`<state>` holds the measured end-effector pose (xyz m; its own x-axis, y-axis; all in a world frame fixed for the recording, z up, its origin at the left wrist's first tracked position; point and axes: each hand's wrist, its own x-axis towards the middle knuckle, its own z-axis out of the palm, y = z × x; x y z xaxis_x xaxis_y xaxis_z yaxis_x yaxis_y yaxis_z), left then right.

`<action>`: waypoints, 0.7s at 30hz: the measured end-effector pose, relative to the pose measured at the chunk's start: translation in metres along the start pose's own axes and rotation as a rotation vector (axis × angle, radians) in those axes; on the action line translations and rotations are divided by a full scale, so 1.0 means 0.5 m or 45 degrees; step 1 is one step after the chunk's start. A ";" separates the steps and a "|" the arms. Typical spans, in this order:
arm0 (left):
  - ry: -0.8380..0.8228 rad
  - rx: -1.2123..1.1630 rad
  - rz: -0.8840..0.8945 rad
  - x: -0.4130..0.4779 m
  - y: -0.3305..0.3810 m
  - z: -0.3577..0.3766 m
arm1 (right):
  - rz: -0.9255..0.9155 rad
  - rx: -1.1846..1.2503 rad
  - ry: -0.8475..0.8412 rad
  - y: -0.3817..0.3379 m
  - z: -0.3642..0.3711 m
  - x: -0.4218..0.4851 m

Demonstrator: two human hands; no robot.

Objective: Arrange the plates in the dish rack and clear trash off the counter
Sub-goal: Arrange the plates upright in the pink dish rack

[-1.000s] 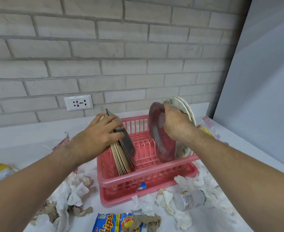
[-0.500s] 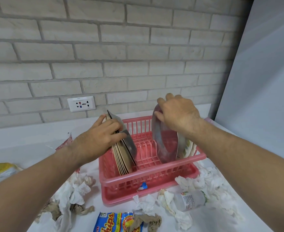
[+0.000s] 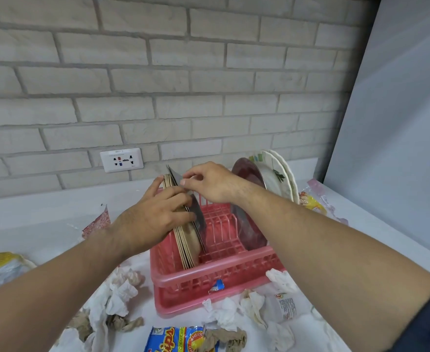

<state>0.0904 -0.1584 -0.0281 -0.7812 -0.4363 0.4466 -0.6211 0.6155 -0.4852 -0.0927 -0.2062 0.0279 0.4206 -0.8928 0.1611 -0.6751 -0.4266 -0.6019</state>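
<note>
A pink dish rack (image 3: 219, 275) sits on the white counter (image 3: 31, 224). At its left end stands a stack of thin tan plates (image 3: 187, 246) fronted by a dark square plate (image 3: 198, 217). My left hand (image 3: 153, 219) grips this stack from the left. My right hand (image 3: 208, 184) pinches the top edge of the dark plate. At the rack's right end a shiny metal plate (image 3: 249, 229) and white floral plates (image 3: 277, 174) stand upright, untouched.
Crumpled tissues (image 3: 115, 298) and brown paper (image 3: 224, 339) litter the counter in front. A blue chips bag (image 3: 175, 339), a small plastic bottle (image 3: 285, 306), yellow wrappers (image 3: 310, 201) and a red wrapper (image 3: 98, 221) lie around. A wall socket (image 3: 121, 160) sits behind; a grey panel stands right.
My right hand let go of the metal plate, which now stands in the rack, and moved left to the dark plate. My left hand stayed on the stack.
</note>
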 end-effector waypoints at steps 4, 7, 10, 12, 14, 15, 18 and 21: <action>0.006 0.008 0.004 -0.004 -0.001 0.000 | 0.019 0.039 -0.019 -0.001 0.012 0.014; 0.006 0.028 0.010 -0.006 -0.002 0.001 | 0.082 0.062 -0.070 -0.003 0.011 0.030; 0.035 0.041 0.032 -0.005 -0.005 0.003 | 0.133 0.034 -0.115 -0.007 0.006 0.041; 0.064 0.043 0.049 -0.003 -0.006 0.003 | 0.157 0.076 -0.125 -0.009 0.003 0.045; 0.082 0.051 0.059 -0.002 -0.006 0.004 | 0.177 0.121 -0.147 -0.015 0.001 0.049; 0.085 0.056 0.062 -0.003 -0.007 0.005 | 0.184 0.121 -0.157 -0.018 -0.001 0.051; 0.058 0.063 0.071 -0.002 -0.009 0.002 | 0.158 0.061 -0.156 -0.032 -0.002 0.053; 0.021 0.069 0.085 -0.001 -0.010 0.000 | 0.103 -0.049 -0.162 -0.048 -0.005 0.049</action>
<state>0.0940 -0.1614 -0.0259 -0.8203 -0.3841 0.4238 -0.5703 0.6061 -0.5545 -0.0674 -0.2183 0.0482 0.4357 -0.9000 0.0117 -0.7315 -0.3616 -0.5780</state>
